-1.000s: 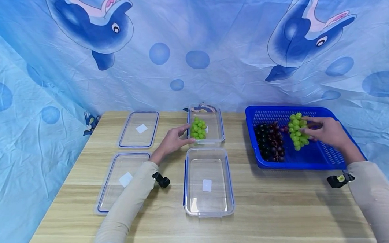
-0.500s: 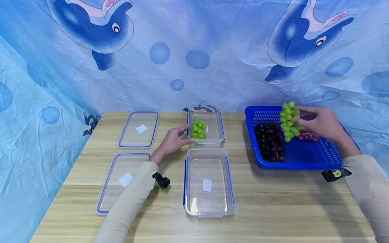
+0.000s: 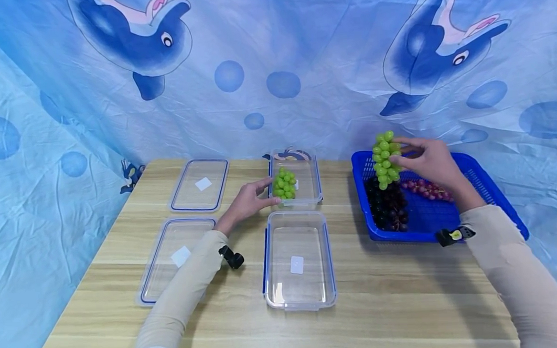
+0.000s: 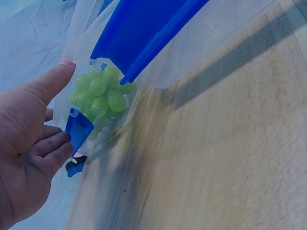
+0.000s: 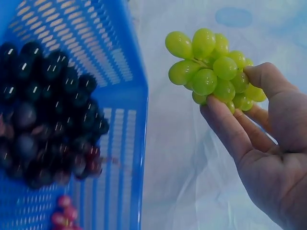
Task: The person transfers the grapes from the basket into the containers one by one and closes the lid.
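Note:
In the head view, my right hand (image 3: 433, 161) pinches a bunch of green grapes (image 3: 385, 160) over the left side of a blue basket (image 3: 484, 187). The right wrist view shows the thumb and fingers on either side of these grapes (image 5: 223, 72). My left hand (image 3: 249, 201) rests at the near left corner of the far clear box (image 3: 308, 175), where another bunch of green grapes (image 3: 284, 184) lies. In the left wrist view, the thumb touches the box's wall and the other fingers lie along a hanging blue latch (image 4: 79, 128).
Inside the basket lie dark grapes (image 3: 379, 210) and red grapes (image 3: 428, 190). A second clear box (image 3: 299, 294) stands nearer on the wooden table (image 3: 389, 305). Two blue-edged lids (image 3: 191, 191) lie at the left. A blue dolphin-print sheet (image 3: 324, 45) hangs behind the table.
My right hand has lifted the green grapes and carried them left, from over the basket's middle to its left side, uncovering the red grapes. The left hand has stayed at the far box.

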`<state>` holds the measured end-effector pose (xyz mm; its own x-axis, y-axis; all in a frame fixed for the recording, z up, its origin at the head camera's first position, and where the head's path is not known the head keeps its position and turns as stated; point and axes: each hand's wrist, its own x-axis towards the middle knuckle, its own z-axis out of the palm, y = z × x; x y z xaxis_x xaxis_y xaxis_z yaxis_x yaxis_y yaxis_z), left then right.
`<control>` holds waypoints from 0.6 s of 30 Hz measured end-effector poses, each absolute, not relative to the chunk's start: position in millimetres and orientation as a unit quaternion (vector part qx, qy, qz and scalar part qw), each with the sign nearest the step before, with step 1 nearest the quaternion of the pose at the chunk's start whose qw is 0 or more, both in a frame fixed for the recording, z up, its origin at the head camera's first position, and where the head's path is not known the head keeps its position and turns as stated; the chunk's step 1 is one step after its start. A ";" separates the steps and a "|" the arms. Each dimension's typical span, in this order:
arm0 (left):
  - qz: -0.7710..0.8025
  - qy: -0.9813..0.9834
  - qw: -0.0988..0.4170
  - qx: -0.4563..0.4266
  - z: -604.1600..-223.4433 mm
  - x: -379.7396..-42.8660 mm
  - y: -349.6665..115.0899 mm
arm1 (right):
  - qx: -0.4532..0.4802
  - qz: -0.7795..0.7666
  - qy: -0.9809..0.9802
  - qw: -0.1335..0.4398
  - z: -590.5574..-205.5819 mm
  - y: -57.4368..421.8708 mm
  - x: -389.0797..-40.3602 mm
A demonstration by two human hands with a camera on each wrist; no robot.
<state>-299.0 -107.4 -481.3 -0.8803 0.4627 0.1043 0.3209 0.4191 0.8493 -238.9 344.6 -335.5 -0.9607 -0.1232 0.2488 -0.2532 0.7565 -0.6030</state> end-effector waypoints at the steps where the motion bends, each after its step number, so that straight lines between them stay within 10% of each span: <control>1: 0.486 0.839 0.072 0.234 -481.3 -298.8 -107.2 | 0.103 0.340 -0.930 0.096 -335.5 339.7 -241.9; 18: 0.483 0.842 0.074 0.228 -480.2 -299.1 -106.5 | 0.158 0.414 -0.894 0.060 -335.9 260.7 -290.1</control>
